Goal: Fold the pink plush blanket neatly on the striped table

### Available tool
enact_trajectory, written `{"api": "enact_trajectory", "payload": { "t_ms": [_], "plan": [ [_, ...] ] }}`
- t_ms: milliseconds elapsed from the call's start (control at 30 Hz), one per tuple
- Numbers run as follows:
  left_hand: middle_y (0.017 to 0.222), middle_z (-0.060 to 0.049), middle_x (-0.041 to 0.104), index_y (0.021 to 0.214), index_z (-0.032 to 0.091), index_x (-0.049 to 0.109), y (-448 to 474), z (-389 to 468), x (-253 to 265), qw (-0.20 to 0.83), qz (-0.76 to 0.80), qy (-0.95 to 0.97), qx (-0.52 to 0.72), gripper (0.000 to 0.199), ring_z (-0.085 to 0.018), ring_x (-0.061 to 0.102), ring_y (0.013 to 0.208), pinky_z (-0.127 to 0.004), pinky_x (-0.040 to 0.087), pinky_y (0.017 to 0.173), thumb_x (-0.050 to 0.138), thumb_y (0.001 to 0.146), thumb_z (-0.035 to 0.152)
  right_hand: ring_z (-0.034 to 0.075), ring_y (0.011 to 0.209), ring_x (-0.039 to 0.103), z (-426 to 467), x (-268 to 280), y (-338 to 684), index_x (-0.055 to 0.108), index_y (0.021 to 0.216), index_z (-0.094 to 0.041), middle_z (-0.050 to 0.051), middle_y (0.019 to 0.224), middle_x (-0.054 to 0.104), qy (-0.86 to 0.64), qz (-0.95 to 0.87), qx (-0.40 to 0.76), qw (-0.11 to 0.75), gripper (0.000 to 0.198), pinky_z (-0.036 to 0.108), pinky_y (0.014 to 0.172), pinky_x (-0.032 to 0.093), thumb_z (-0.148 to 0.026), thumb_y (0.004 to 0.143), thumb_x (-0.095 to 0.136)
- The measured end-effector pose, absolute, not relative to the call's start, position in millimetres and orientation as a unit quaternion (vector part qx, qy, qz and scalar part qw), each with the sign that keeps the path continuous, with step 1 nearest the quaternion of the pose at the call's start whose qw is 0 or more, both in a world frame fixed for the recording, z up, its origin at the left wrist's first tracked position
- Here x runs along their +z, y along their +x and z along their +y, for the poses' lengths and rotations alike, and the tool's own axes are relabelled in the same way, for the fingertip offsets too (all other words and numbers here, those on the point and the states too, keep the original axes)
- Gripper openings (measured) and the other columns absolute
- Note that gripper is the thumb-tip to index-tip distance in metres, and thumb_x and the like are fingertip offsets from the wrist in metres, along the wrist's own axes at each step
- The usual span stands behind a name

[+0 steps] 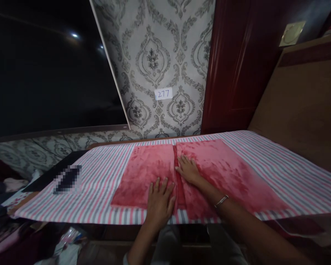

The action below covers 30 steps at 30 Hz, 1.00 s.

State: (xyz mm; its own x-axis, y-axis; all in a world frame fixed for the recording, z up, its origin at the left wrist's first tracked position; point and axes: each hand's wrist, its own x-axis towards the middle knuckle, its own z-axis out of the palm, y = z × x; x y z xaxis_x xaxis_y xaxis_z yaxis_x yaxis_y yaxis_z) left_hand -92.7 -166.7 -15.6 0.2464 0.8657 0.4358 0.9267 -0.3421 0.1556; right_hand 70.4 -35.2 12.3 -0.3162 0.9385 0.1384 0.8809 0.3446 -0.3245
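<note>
A pink plush cloth lies flat on a striped cloth, its nap marked with lighter and darker streaks. It forms two panels, left and right, with a narrow darker strip between them; whether they are one folded piece I cannot tell. My left hand lies flat near the front edge of the left panel, fingers spread. On the right panel, beside the dark strip, rests my right hand, palm down with fingers apart. A silver bracelet circles the right wrist. Neither hand grips anything.
The striped cloth covers a table against a patterned wall. A blurred-out dark object lies at its left. A large black screen stands at upper left, a cardboard box at right. Clutter sits below left.
</note>
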Motion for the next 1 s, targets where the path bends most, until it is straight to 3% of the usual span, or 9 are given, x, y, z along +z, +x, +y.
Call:
{"api": "enact_trajectory", "payload": {
  "t_ms": [133,267,400,567,733,867,1000],
  "plan": [
    [0.136,-0.007,0.064,0.131,0.027,0.065,-110,-171,5,-0.065,-0.522,-0.800,-0.288,0.039,-0.025,0.054,0.132,-0.051,0.037,0.115,0.044,0.098,0.031,0.029,0.153,0.019,-74,18,59,0.037,0.154,-0.011,0.017,0.162,0.029,-0.512,-0.831,0.098,0.195,0.060,0.052,0.122,0.015,-0.033,0.098,0.042],
    [0.123,-0.009,0.072,0.113,0.023,0.073,-163,-166,30,-0.051,-0.573,-0.719,-0.389,0.036,-0.026,0.061,0.122,-0.047,0.041,0.112,0.045,0.096,0.038,0.027,0.154,0.016,-119,8,48,0.034,0.156,-0.014,0.014,0.163,0.027,-0.427,-0.876,0.115,0.195,0.066,0.050,0.123,0.014,-0.040,0.096,0.048],
    [0.125,-0.013,0.070,0.113,0.014,0.070,-226,-153,43,-0.050,-0.689,-0.604,-0.397,0.036,-0.033,0.059,0.124,-0.049,0.039,0.113,0.057,0.086,0.034,0.029,0.152,0.023,-136,4,48,0.040,0.152,-0.008,0.017,0.161,0.031,-0.426,-0.880,0.158,0.139,0.067,0.047,0.123,0.018,-0.041,0.095,0.051],
    [0.116,-0.013,0.071,0.118,0.013,0.066,-261,-143,38,-0.252,-0.740,-0.443,-0.439,0.040,-0.028,0.070,0.101,-0.039,0.056,0.090,0.067,0.082,0.030,0.031,0.145,0.038,-122,29,45,0.052,0.144,-0.010,0.018,0.152,0.048,-0.435,-0.875,0.146,0.150,0.056,0.047,0.120,0.026,-0.037,0.096,0.050],
    [0.102,-0.011,0.073,0.128,0.013,0.062,-264,-140,33,-0.355,-0.700,-0.364,-0.501,0.051,-0.021,0.073,0.086,-0.029,0.059,0.072,0.074,0.083,0.032,0.030,0.153,0.017,-93,35,34,0.035,0.155,-0.011,0.015,0.163,0.028,-0.445,-0.873,0.096,0.176,0.065,0.052,0.123,0.014,-0.036,0.096,0.049],
    [0.100,-0.011,0.074,0.128,0.012,0.060,-261,-140,38,-0.384,-0.689,-0.360,-0.498,0.053,-0.020,0.073,0.083,-0.028,0.059,0.069,0.078,0.082,0.030,0.031,0.152,0.022,-83,15,32,0.039,0.152,-0.005,0.021,0.160,0.031,-0.473,-0.865,0.105,0.130,0.068,0.052,0.122,0.015,-0.041,0.095,0.050],
    [0.105,-0.012,0.075,0.133,0.013,0.056,-263,-142,43,-0.440,-0.656,-0.333,-0.515,0.061,-0.021,0.074,0.089,-0.031,0.060,0.076,0.081,0.079,0.028,0.031,0.152,0.023,-84,11,35,0.040,0.151,-0.004,0.022,0.159,0.032,-0.479,-0.863,0.100,0.125,0.068,0.050,0.122,0.017,-0.042,0.095,0.051]
  ]
}}
